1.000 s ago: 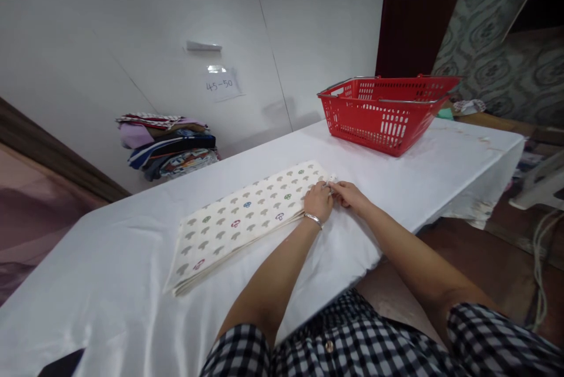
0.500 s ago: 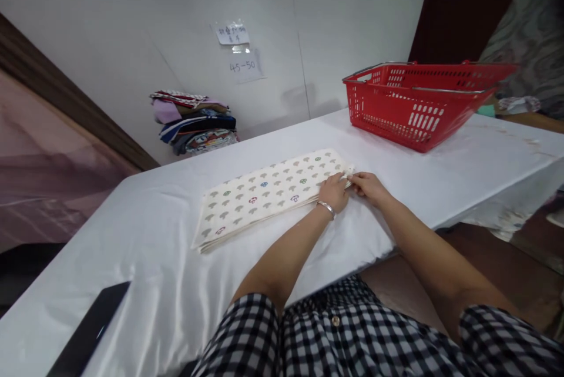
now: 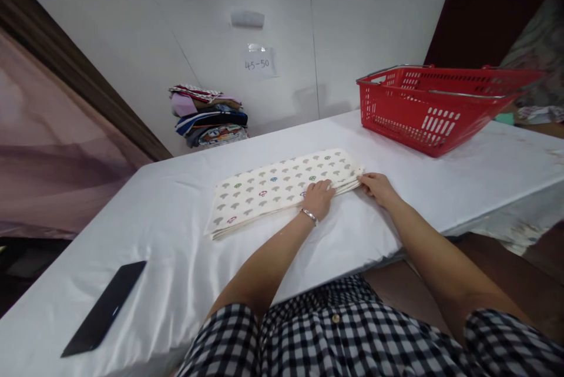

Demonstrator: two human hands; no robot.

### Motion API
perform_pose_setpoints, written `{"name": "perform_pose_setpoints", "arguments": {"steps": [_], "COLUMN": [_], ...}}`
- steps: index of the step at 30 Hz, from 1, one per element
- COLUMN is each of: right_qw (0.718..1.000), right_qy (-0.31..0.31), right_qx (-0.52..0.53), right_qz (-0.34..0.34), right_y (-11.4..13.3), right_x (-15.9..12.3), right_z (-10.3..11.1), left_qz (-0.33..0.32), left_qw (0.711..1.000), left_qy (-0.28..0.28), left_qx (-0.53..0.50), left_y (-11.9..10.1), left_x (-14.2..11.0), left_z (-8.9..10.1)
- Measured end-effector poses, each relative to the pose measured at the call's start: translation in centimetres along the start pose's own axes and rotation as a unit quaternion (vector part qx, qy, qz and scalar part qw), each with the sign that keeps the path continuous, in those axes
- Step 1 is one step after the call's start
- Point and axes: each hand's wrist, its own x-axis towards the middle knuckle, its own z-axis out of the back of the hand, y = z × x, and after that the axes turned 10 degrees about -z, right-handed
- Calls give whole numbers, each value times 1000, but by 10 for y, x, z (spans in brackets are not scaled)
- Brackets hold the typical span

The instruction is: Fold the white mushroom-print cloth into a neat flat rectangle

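A folded cream cloth printed with grey mushroom shapes and a few coloured ones lies flat in a long strip on the white-covered table. Along its near edge several layers show. My left hand, a silver bracelet at its wrist, grips that near edge with curled fingers, right of the cloth's middle. At the right end, my right hand pinches the corner between thumb and fingers. The undersides of both hands' fingers are partly hidden.
A red plastic basket with metal handles stands at the table's back right. Stacked folded fabrics sit by the wall at the back left. A dark flat object lies at the front left of the white tablecloth.
My left hand has slid left along the cloth's near edge, away from my right hand, which stays at the right corner. The whole view has shifted slightly.
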Motion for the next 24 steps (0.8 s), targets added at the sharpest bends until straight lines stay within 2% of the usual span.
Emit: {"name": "perform_pose_setpoints", "arguments": {"steps": [4, 7, 9, 13, 18, 20, 24], "right_qw": [1000, 1000, 1000, 998, 996, 995, 994], "right_qy": [-7, 5, 18, 50, 82, 89, 103], "right_qx": [-9, -10, -6, -1, -7, -2, 8], "right_qz": [0, 8, 20, 35, 44, 41, 39], "right_y": [-1, -1, -2, -1, 1, 0, 0], "right_x": [1, 1, 0, -3, -5, -4, -2], "right_z": [1, 1, 1, 2, 3, 3, 3], "left_qz": [12, 66, 86, 84, 103, 102, 107], "left_qw": [998, 993, 992, 993, 989, 989, 990], "left_qy": [10, -6, -11, -8, 30, 43, 10], "left_qx": [-59, -95, -91, -86, -100, -97, -91], "left_y": [2, 3, 3, -3, -9, -7, -3], "left_x": [-3, 4, 15, 46, 73, 76, 71], "left_z": [3, 4, 4, 1, -3, -2, -1]}}
